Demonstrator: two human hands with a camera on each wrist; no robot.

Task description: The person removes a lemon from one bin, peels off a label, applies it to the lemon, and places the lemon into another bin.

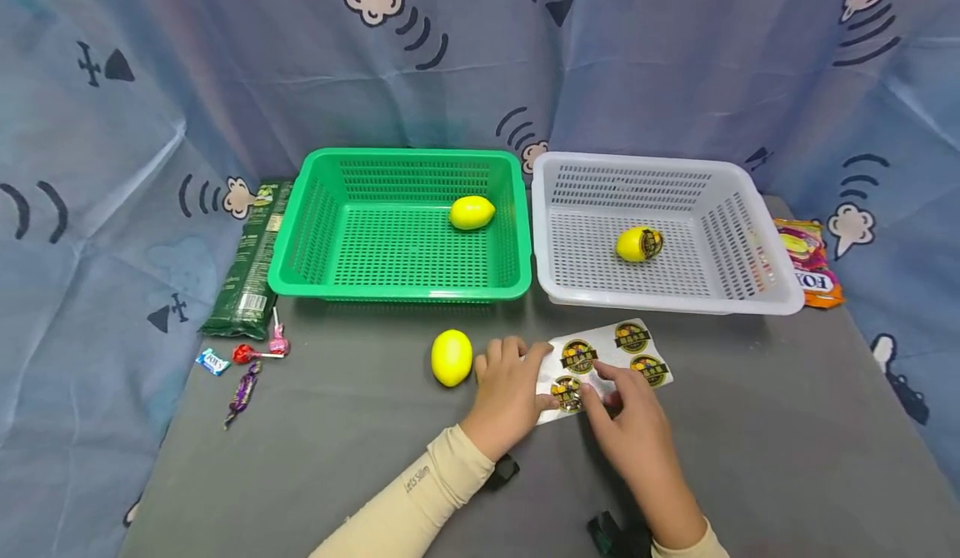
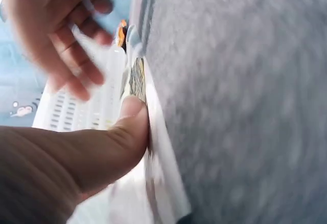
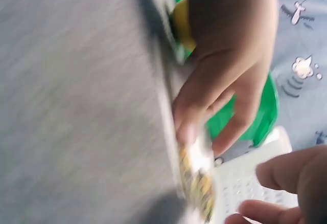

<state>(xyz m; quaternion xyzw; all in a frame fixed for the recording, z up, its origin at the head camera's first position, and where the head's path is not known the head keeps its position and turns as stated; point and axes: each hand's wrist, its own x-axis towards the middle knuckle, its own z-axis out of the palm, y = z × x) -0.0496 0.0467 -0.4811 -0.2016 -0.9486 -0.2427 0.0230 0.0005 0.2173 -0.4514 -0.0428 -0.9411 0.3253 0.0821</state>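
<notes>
Left hand (image 1: 506,387) is pressing flat on sticker sheet (image 1: 607,362); right hand (image 1: 630,425) fingertips are pinching a sticker; sheet's long axis is running toward the white basket (image 1: 757,296).

The head view is bright and evenly lit from above, sharp across the middle, with soft short shadows under the green basket (image 1: 397,225) and white basket (image 1: 660,233) on the grey counter (image 1: 750,425). Its edges bow outward, wide-angle style. Both wrist views are heavily motion-blurred; the sticker sheet (image 2: 153,147) smears to pale streaks, and the counter's texture is lost.
</notes>
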